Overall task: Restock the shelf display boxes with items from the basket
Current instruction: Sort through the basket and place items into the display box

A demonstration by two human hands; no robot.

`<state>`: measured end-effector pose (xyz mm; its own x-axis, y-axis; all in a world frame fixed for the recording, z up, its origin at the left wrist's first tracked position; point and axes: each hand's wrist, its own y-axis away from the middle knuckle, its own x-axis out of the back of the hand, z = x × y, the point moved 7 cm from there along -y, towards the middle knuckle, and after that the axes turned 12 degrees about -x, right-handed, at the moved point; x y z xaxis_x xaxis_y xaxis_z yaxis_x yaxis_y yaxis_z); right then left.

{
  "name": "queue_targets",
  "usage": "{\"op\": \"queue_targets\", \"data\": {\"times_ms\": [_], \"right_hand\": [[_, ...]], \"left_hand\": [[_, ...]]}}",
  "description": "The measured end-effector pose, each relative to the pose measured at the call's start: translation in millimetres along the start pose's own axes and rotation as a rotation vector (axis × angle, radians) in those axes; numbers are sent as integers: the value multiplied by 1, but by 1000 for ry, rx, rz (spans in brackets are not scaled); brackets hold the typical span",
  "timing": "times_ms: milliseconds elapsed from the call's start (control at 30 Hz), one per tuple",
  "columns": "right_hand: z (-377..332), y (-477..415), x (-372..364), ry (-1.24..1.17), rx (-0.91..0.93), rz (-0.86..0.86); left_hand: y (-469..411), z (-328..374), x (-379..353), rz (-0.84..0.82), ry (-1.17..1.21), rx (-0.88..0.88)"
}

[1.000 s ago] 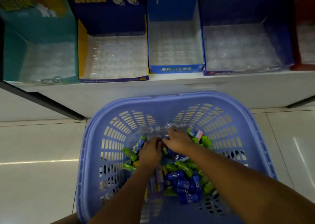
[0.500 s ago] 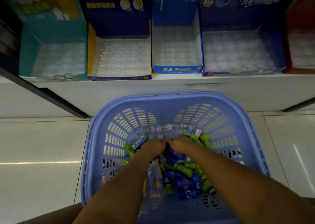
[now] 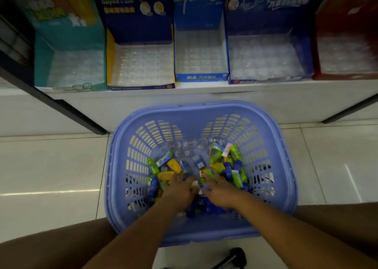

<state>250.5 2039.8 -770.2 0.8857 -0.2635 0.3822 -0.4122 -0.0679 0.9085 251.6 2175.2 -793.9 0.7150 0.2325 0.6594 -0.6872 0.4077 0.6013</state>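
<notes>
A lilac plastic basket [image 3: 196, 110] stands on the floor below the shelf. It holds a heap of small green, blue and yellow packs [image 3: 223, 166] and a clear plastic tray [image 3: 184, 147] against its far wall. Both my hands are inside it, side by side on the heap. My left hand [image 3: 180, 189] rests on the packs with fingers spread forward. My right hand [image 3: 218, 190] lies the same way just to its right. On the shelf stand a teal display box [image 3: 69, 68], a navy and yellow box [image 3: 141, 66], a blue box [image 3: 201, 55], a dark blue box [image 3: 266, 57] and a red box [image 3: 345, 53], each with only a clear tray inside.
The white shelf front [image 3: 184, 96] rises right behind the basket. A dark post [image 3: 61, 109] slants down at the left. Pale floor tiles [image 3: 51, 166] flank the basket. My legs frame the lower corners, and a black object [image 3: 235, 256] lies by my feet.
Both hands have slid back toward me across the heap, uncovering yellow and blue packs at the far side. The view has tilted up a little, showing more of the boxes.
</notes>
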Motion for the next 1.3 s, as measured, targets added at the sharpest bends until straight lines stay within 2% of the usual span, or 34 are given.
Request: {"op": "queue_targets", "data": {"times_ms": [67, 100, 167, 233, 367, 500, 567, 700, 833, 900, 967, 1033, 1067, 1133, 1200, 1300], "right_hand": [[6, -4, 22, -144, -3, 121], [10, -5, 39, -166, -13, 275], [12, -11, 73, -13, -33, 601], [8, -25, 99, 26, 0, 757], [7, -70, 110, 83, -55, 600], [7, -84, 100, 209, -17, 639], [7, -84, 99, 203, 34, 628], [-1, -76, 86, 226, 97, 556], [-14, -70, 56, 417, 58, 459], [-10, -71, 60, 327, -22, 409], [-4, -68, 79, 204, -47, 478], [-12, -61, 100, 216, 95, 670], [-19, -60, 105, 271, 193, 718], [-31, -67, 107, 462, 287, 663], [-38, -82, 107, 649, 230, 593], [-43, -98, 99, 822, 120, 589]], "left_hand": [[1, -5, 3, -36, -6, -7], [1, -6, 3, -63, -36, -7], [1, -10, 1, -99, -105, 19], [-2, -10, -3, -122, -177, 31], [-17, 1, 5, -80, -223, -42], [-41, 0, 24, 41, 63, -97], [-57, -3, 35, 133, 109, -122], [-85, 9, 40, 138, 106, -189], [-90, 10, 28, 158, 31, -106], [-86, 9, 21, 169, -18, -97], [-82, 7, 15, 179, -51, -105], [-78, 5, 11, 180, -53, -100], [-77, 5, 9, 172, -55, -105], [-76, 6, 5, 147, -71, -134], [-74, 7, 6, 135, -72, -161], [-71, 5, 9, 138, 12, -162]]}}
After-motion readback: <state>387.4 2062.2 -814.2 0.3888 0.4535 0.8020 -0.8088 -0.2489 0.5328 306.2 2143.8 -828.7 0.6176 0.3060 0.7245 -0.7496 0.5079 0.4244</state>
